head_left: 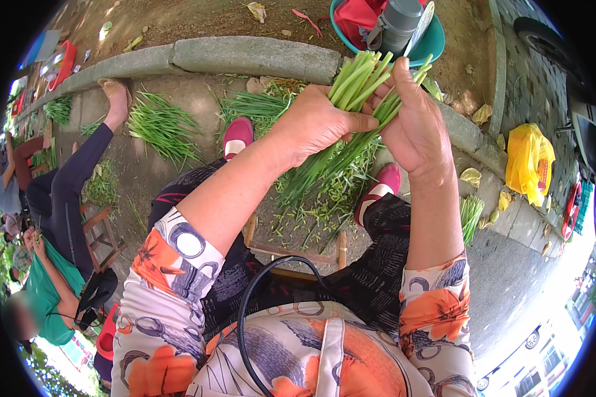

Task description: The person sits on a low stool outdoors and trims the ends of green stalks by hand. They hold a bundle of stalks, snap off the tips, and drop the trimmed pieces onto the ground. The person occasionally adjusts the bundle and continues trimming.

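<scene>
My left hand (315, 124) is closed around a bunch of green chives (352, 82), with the pale cut ends pointing up and away from me. The long leaves (310, 173) hang below between my knees. My right hand (419, 124) faces the bunch from the right, its thumb raised, and holds a few separate stalks (392, 104) against its fingers. Beneath my hands, trimmed leaf scraps (323, 213) litter the ground between my pink shoes. More chives (258, 106) lie on the ground just beyond my left shoe.
Loose chives (161, 124) lie left of me, with a smaller bundle (472, 218) at right. Beyond the stone kerb (258, 57) stands a teal basin (437, 42) holding a grey flask (400, 25). A yellow plastic bag (529, 164) sits right. A person in green (54, 288) sits left.
</scene>
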A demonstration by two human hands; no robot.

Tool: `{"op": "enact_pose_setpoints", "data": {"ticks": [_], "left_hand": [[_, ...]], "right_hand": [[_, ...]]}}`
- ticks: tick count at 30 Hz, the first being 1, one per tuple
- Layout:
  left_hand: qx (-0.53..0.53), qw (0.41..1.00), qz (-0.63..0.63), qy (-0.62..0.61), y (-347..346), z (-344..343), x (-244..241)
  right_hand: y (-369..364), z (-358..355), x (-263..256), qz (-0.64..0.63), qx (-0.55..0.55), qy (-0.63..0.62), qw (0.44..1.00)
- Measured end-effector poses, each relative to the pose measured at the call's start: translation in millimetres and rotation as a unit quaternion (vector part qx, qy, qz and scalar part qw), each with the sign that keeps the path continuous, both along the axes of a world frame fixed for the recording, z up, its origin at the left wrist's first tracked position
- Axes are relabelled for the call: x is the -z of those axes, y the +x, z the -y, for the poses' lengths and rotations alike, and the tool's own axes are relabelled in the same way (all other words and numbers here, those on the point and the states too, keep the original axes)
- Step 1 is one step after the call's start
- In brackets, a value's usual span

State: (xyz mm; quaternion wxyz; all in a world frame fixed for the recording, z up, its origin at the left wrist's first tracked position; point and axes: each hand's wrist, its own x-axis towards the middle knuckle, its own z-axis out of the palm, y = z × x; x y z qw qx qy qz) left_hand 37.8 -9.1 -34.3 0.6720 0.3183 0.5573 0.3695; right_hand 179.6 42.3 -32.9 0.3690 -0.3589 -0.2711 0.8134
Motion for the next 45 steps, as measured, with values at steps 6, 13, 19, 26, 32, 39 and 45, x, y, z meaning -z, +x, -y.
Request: {"op": "enact_pose_setpoints", "data": {"ticks": [6, 13, 19, 26, 32, 39, 45], "left_hand": [[-0.036, 0.997, 0.060, -0.021, -7.8, -3.5, -2.4], [-0.107, 0.986, 0.106, -0.069, -19.8, -8.6, -4.1], [-0.142, 0.975, 0.161, -0.063, -38.7, -16.7, -8.8], [-0.159, 0.960, 0.226, -0.048, -54.4, -18.9, -6.9], [-0.164, 0.958, 0.232, -0.045, -49.3, -19.6, -8.3], [-0.232, 0.956, 0.174, 0.045, -47.2, -21.0, -8.0], [-0.135, 0.983, 0.006, 0.121, -32.4, -18.1, -18.1]], "right_hand": [[-0.5, -3.8, -5.2, 0.013, 0.004, 0.008, 1.000], [2.4, -4.3, -7.0, 0.046, 0.013, 0.042, 0.998], [10.7, -8.3, -6.1, 0.078, 0.047, 0.026, 0.996], [16.9, -7.3, -3.5, 0.152, -0.042, 0.069, 0.985], [-5.5, 12.3, -15.4, 0.274, -0.125, 0.174, 0.938], [2.6, 0.8, -4.3, 0.135, -0.036, 0.046, 0.989], [7.7, -6.8, -11.2, 0.052, -0.025, -0.075, 0.996]]}}
